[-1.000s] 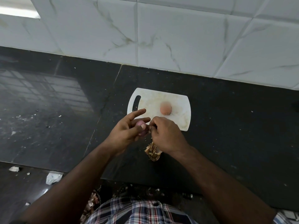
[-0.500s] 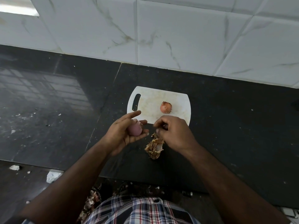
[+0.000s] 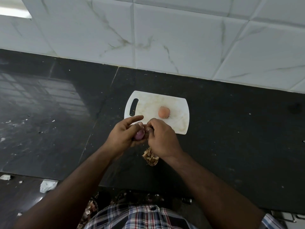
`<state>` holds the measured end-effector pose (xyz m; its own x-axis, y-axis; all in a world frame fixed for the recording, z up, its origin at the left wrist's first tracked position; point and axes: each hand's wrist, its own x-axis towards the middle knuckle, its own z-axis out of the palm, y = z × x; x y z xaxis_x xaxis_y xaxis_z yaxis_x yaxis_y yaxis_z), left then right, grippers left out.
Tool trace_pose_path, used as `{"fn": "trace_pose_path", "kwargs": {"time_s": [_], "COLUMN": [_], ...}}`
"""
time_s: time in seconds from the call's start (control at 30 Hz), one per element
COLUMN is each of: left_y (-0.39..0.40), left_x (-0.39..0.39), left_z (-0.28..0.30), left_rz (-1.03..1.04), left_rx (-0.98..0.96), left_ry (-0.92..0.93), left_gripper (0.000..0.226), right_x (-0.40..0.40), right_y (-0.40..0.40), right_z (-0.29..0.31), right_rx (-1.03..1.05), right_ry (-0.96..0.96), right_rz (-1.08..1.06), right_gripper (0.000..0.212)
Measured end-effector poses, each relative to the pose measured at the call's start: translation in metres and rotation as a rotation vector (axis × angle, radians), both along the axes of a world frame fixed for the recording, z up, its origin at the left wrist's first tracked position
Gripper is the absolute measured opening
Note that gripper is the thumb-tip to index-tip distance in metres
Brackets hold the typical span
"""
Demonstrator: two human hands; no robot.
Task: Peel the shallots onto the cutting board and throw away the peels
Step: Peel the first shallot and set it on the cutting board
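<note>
My left hand holds a purple peeled shallot just in front of the white cutting board, index finger stretched out. My right hand meets it from the right, fingertips pinching at the shallot's top. An orange-brown unpeeled shallot lies on the board's right half. A small pile of dry brown peels sits on the black counter under my right wrist, partly hidden by it.
The black stone counter runs to a white marbled tile wall behind. Crumbs and white scraps lie at the lower left. More peels lie on the floor near my checked shirt.
My right hand dropped toward the peel pile half a second ago, then came back up to the shallot in my left hand. The shallot on the board stayed put.
</note>
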<state>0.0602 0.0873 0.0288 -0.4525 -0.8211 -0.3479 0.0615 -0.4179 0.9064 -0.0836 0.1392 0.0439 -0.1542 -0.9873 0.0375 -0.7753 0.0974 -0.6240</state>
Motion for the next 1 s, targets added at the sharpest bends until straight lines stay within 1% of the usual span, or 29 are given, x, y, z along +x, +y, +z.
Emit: {"fn": "trace_pose_path", "kwargs": {"time_s": [0.07,0.13,0.2,0.27,0.37,0.43,0.47,0.53,0.63,0.67,0.7,0.77,0.83,0.87,0.9,0.97,1.0], "left_y": [-0.001,-0.003,-0.004,-0.003,-0.006,-0.011,-0.012,-0.014,-0.007,-0.005,-0.004,-0.001,0.003,0.005,0.009,0.015,0.016], "left_x": [-0.004,-0.007,-0.011,-0.016,-0.018,-0.015,-0.014,-0.011,-0.009,-0.009,-0.010,-0.016,-0.026,-0.032,-0.037,-0.046,-0.048], "left_z": [-0.002,-0.005,-0.008,-0.010,-0.015,-0.020,-0.019,-0.013,0.002,0.005,0.005,0.006,0.015,0.022,0.031,0.045,0.046], "left_rz": [-0.008,-0.009,0.022,0.070,0.107,0.131,0.157,0.199,0.155,0.142,0.137,0.126,0.081,0.061,0.054,0.087,0.107], "left_rx": [-0.097,-0.194,-0.237,-0.276,-0.346,-0.387,-0.378,-0.299,-0.158,-0.118,-0.077,0.002,0.058,0.079,0.090,0.080,0.064], "left_ry": [-0.066,-0.140,-0.180,-0.214,-0.286,-0.396,-0.421,-0.385,-0.303,-0.273,-0.240,-0.182,-0.128,-0.082,-0.017,0.073,0.069], "left_gripper": [0.029,0.025,0.022,0.021,0.018,0.020,0.022,0.032,0.063,0.072,0.081,0.094,0.103,0.103,0.099,0.081,0.074], "right_x": [0.002,0.005,0.007,0.005,0.002,0.004,0.005,0.002,-0.015,-0.021,-0.025,-0.020,-0.005,0.005,0.013,0.025,0.026], "right_y": [0.000,0.000,0.000,-0.001,0.002,0.007,0.010,0.012,0.009,0.008,0.005,-0.006,-0.023,-0.030,-0.037,-0.047,-0.050], "right_z": [-0.004,-0.002,0.003,0.006,0.008,0.010,0.012,0.017,0.020,0.020,0.021,0.024,0.024,0.025,0.025,0.026,0.026], "right_rx": [0.013,0.019,0.039,0.107,0.178,0.201,0.198,0.196,0.220,0.183,0.116,-0.033,-0.147,-0.178,-0.192,-0.168,-0.145], "right_ry": [-0.050,-0.146,-0.256,-0.333,-0.386,-0.412,-0.440,-0.477,-0.357,-0.323,-0.316,-0.398,-0.473,-0.461,-0.418,-0.329,-0.337], "right_rz": [-0.052,-0.083,-0.126,-0.149,-0.099,-0.028,-0.015,-0.054,-0.132,-0.173,-0.228,-0.316,-0.327,-0.304,-0.268,-0.248,-0.260], "right_gripper": [0.008,0.009,0.011,0.013,0.015,0.017,0.017,0.019,0.034,0.037,0.034,0.026,0.036,0.043,0.046,0.045,0.044]}}
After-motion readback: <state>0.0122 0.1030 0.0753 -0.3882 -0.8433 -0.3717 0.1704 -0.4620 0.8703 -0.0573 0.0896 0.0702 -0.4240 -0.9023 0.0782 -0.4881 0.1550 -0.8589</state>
